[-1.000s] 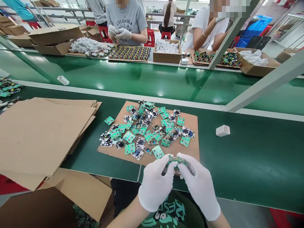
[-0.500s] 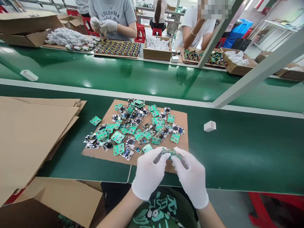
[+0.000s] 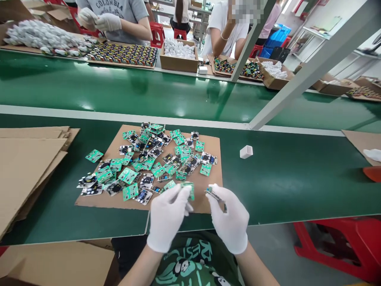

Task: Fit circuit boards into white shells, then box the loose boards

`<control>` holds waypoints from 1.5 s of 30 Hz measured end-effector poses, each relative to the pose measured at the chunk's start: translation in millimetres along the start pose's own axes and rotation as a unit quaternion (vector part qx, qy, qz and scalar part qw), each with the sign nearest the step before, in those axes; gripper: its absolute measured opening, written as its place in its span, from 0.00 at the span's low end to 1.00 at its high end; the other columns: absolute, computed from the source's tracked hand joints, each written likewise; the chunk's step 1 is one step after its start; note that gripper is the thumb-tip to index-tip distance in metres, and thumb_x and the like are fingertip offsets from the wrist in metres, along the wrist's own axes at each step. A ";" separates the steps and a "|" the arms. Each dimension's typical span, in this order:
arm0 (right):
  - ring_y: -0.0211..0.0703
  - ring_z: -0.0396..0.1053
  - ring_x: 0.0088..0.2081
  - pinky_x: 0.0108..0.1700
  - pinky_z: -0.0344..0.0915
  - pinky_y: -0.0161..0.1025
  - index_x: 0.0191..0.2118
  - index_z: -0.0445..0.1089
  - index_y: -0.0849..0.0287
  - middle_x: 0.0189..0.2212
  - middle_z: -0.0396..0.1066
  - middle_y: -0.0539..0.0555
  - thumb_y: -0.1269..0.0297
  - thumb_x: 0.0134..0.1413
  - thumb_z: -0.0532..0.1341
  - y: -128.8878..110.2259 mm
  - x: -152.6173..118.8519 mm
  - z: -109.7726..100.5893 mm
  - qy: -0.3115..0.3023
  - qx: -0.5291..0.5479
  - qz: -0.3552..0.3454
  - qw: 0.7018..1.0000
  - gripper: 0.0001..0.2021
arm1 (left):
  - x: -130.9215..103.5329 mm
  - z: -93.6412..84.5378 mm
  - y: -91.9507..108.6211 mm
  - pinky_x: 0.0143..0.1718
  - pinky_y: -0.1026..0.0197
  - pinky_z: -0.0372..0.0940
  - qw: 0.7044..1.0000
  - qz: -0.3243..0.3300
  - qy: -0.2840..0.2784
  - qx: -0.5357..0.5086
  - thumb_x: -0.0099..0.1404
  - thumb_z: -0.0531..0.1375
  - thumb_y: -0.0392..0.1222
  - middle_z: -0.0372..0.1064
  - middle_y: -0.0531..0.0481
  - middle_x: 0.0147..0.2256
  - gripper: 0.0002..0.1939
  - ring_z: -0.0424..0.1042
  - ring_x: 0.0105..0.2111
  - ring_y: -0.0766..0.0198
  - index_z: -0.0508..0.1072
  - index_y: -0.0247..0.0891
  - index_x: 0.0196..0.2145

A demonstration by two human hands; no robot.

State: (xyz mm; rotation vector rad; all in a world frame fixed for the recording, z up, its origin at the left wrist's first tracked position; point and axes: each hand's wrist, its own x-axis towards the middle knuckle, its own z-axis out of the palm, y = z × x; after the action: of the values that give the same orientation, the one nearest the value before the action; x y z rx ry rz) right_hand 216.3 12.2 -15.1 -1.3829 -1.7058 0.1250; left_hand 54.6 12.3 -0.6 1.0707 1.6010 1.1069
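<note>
White gloves cover both of my hands above the front edge of a cardboard sheet (image 3: pixel 205 198). A green circuit board (image 3: pixel 190 190) is pinched between the thumb and fingers of my left hand (image 3: pixel 169 214). My right hand (image 3: pixel 229 218), a short gap to the right, is closed on another circuit board (image 3: pixel 214 195), seen nearly edge-on. Beyond my hands, a loose heap of circuit boards (image 3: pixel 127 175) covers much of the sheet, some green side up, others showing their components. One green board (image 3: pixel 94 155) lies off the sheet at its left edge.
Stacked cardboard (image 3: pixel 26 159) lies at the left, an open carton (image 3: pixel 59 262) below it. A small white casing (image 3: pixel 246 151) stands right of the sheet. A slanting metal post (image 3: pixel 297 67) rises beyond. Two people sit across the green belt (image 3: pixel 119 87). A red stool (image 3: pixel 336 246) is lower right.
My hands have moved apart, each with a board; before, they met at the boards. The view has shifted to the right, and a cardboard piece now shows at the right edge.
</note>
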 end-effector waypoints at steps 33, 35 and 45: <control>0.46 0.72 0.48 0.49 0.72 0.42 0.60 0.63 0.49 0.52 0.72 0.53 0.64 0.62 0.64 -1.7 25.7 -32.9 -0.321 0.185 -0.037 0.928 0.22 | -21.2 -5.7 -26.5 0.50 0.62 0.74 0.971 0.176 -0.144 0.075 0.64 0.66 0.38 0.73 0.53 0.53 0.28 0.77 0.47 0.62 0.67 0.53 0.60; 0.50 0.69 0.53 0.51 0.71 0.45 0.60 0.62 0.51 0.54 0.70 0.56 0.59 0.62 0.64 8.7 18.6 -26.0 -0.255 0.153 -0.015 0.955 0.23 | -20.3 -10.9 -28.3 0.51 0.62 0.73 0.977 0.152 -0.133 0.072 0.64 0.66 0.38 0.74 0.54 0.51 0.22 0.76 0.48 0.63 0.71 0.52 0.55; 0.52 0.70 0.44 0.49 0.68 0.50 0.43 0.74 0.57 0.42 0.76 0.56 0.68 0.60 0.62 27.0 7.4 2.0 -0.202 -0.081 -0.017 0.976 0.07 | -18.6 -17.3 -27.3 0.57 0.58 0.70 0.985 0.128 -0.110 0.040 0.67 0.62 0.36 0.71 0.53 0.53 0.20 0.73 0.52 0.62 0.71 0.53 0.54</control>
State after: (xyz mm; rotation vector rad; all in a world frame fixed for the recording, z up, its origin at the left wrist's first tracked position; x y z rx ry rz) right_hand 234.9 29.1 -27.7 -1.5231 -2.1131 0.2681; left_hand 37.9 -14.9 -19.8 1.4307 1.3700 1.0546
